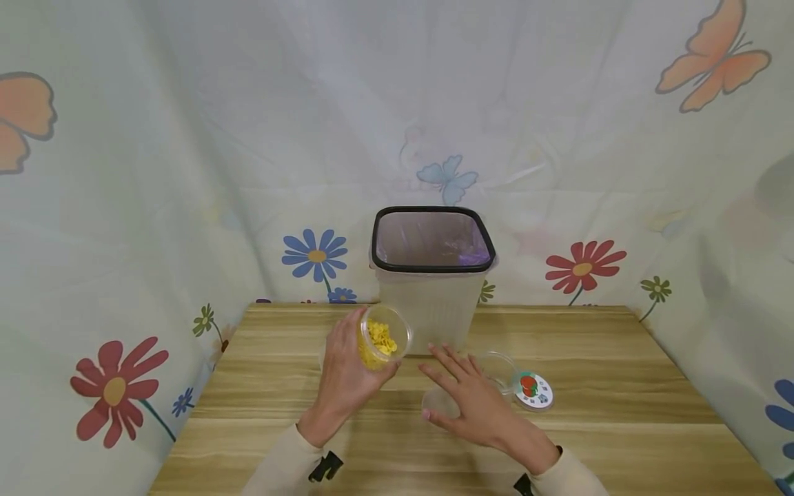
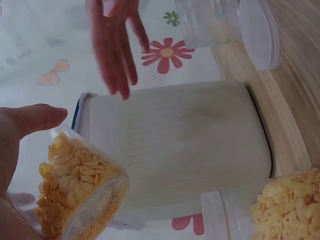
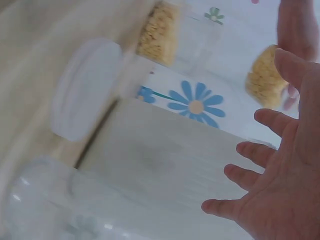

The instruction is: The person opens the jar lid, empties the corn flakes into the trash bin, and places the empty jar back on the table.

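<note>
My left hand (image 1: 350, 372) grips a clear plastic jar (image 1: 403, 324) partly filled with yellow flakes (image 2: 80, 172). The jar has no lid on and tilts, its mouth turned toward the right. To its right, my right hand (image 1: 471, 399) hovers with fingers spread and holds nothing. Below that hand on the table is a white round lid (image 3: 87, 90), partly hidden by the hand in the head view. Beside it stands an empty clear jar (image 1: 498, 365). Another jar of flakes (image 2: 287, 210) stands on the left, mostly hidden behind my left hand in the head view.
A whitish bin (image 1: 428, 303) with a black rim and a thin liner stands at the table's back, behind both hands. A round disc with a tomato picture (image 1: 535, 391) lies right of the empty jar. Flower-printed cloth (image 1: 316, 138) encloses the wooden table (image 1: 589, 441).
</note>
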Tool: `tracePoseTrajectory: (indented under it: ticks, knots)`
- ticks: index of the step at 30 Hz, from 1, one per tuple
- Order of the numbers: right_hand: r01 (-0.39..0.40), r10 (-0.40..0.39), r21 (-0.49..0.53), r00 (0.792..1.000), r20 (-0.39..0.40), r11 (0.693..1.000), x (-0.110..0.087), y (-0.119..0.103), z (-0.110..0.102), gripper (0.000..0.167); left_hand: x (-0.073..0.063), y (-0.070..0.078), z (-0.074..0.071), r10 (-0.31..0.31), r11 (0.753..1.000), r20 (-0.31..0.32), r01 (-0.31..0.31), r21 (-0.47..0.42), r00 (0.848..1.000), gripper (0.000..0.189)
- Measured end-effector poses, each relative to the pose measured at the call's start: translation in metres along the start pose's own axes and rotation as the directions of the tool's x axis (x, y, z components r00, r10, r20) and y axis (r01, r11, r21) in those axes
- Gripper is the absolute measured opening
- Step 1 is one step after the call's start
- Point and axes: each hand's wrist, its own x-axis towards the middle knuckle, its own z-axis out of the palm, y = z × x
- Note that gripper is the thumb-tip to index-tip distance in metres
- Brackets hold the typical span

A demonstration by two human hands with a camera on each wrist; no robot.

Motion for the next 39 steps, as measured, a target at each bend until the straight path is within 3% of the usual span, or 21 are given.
tracePoseTrajectory:
  ticks: [9,23,32,39]
  knots:
    - [0.008,-0.008,-0.029,1.000,0.010,1.000,0.008,-0.009,-0.032,0.074,0.011,0.000,-0.005,0.022,1.000,0.006,-0.022,0.014,1.000,0.099]
    - [0.044,-0.053,-0.095,0.995,-0.090,0.994,0.024,-0.011,-0.067,0.074,0.027,0.004,-0.011,0.057,0.997,-0.005,-0.057,0.057,0.998,0.098]
    - [0.033,-0.050,-0.122,0.990,-0.132,0.992,0.037,-0.002,-0.087,0.074,0.041,0.006,-0.014,0.081,0.995,-0.025,-0.079,0.058,0.996,0.097]
    - [0.029,-0.049,-0.133,0.987,-0.154,0.991,0.048,0.004,-0.102,0.074,0.054,0.006,-0.017,0.085,0.996,-0.078,-0.081,0.043,0.993,0.096]
